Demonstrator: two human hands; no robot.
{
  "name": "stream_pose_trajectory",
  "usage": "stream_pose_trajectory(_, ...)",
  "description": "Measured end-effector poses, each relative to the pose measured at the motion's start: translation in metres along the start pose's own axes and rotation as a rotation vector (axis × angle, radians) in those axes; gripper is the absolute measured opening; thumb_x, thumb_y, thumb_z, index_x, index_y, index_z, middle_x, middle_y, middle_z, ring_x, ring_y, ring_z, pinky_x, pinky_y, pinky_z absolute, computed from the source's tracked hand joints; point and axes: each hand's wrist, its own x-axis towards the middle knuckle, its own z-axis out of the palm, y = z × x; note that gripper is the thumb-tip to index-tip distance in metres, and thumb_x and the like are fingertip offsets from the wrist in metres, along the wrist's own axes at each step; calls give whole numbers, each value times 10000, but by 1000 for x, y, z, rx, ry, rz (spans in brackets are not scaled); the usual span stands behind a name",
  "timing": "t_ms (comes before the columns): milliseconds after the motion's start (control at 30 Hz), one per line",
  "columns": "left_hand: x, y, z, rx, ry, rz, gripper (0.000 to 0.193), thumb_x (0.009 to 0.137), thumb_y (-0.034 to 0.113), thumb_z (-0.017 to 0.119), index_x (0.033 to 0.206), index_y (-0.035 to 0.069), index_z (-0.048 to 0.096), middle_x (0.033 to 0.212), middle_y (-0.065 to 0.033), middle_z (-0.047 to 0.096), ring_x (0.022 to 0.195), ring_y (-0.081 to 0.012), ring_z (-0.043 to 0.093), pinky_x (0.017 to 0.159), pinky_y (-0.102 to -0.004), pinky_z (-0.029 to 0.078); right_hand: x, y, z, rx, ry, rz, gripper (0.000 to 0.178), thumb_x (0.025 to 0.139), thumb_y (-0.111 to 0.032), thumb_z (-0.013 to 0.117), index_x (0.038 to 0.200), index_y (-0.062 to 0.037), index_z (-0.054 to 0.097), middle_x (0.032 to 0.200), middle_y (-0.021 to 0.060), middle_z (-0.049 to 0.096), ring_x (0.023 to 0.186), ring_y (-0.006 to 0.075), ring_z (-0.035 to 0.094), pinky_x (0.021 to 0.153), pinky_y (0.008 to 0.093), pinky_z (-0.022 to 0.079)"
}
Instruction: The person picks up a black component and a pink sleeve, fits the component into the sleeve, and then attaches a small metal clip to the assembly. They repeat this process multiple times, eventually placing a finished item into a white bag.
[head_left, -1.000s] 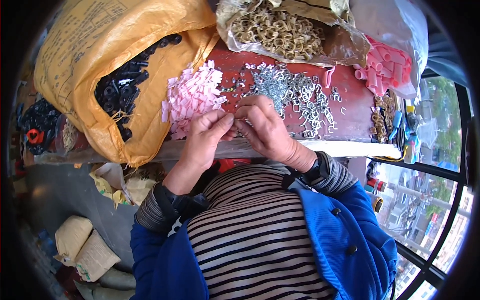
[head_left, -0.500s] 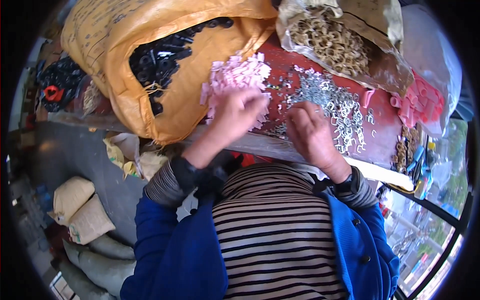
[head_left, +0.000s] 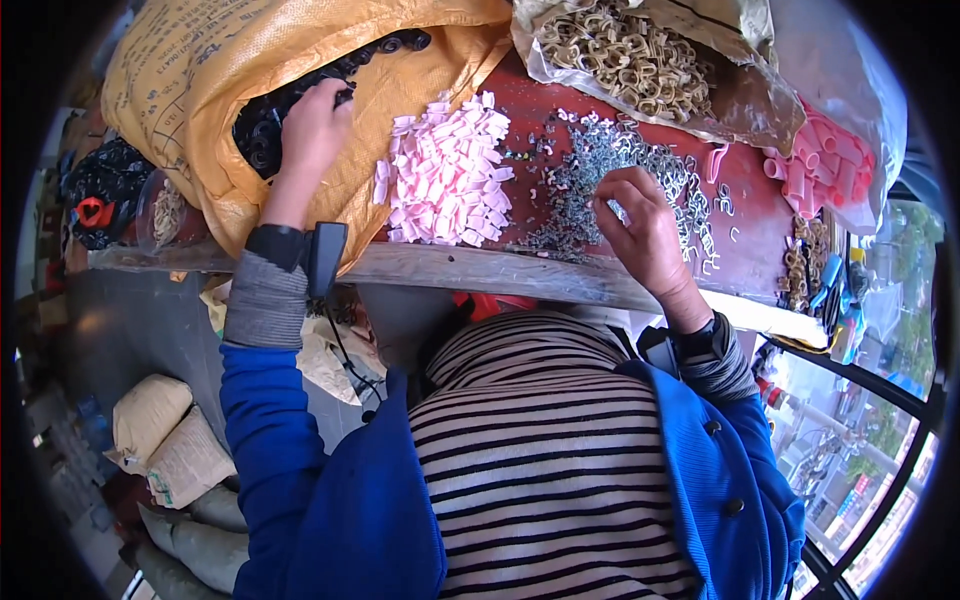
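Observation:
My left hand [head_left: 312, 138] reaches to the mouth of an orange woven sack [head_left: 400, 120]. Its fingers curl round a black plastic part at the edge of the heap of black parts [head_left: 262, 150] inside. My right hand [head_left: 645, 240] hovers over the small grey screws [head_left: 580, 190] and the bent metal clips [head_left: 690, 200]. Thumb and forefinger there are pinched together; whatever they hold is too small to make out. Between my hands lies a pile of pale pink flat pieces [head_left: 450, 180] on the red tabletop [head_left: 755, 235].
A torn sack of brass-coloured clips [head_left: 630, 65] stands at the back. Pink tubes [head_left: 820, 165] fill a clear bag at the right. The table's wooden front edge [head_left: 480, 272] runs before me. Stuffed sacks [head_left: 180, 445] rest on the floor at lower left.
My left hand has moved from above the pink pieces left and away to the black parts in the sack. The right hand stays over the metal pieces, slightly shifted.

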Motion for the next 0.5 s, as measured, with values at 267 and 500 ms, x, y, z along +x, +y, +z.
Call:
stream_pose_trajectory(267,-46,32,-2,-1653,-152,-404,139,782,46,530,917,13,547,763,-80,570,615,-115,565,495,-158,437,0,-22,8,212,18,-37,99,697,-24,572,785,-4,530,863,98,524,779,233,521,680,300,418)
stream_pose_trajectory(500,-88,93,29,-1694,-492,-484,138,775,150,572,852,38,550,749,-52,567,568,-113,559,430,-164,428,11,-52,16,191,-11,-173,139,672,-20,592,804,-26,546,892,80,518,840,228,502,711,312,399)
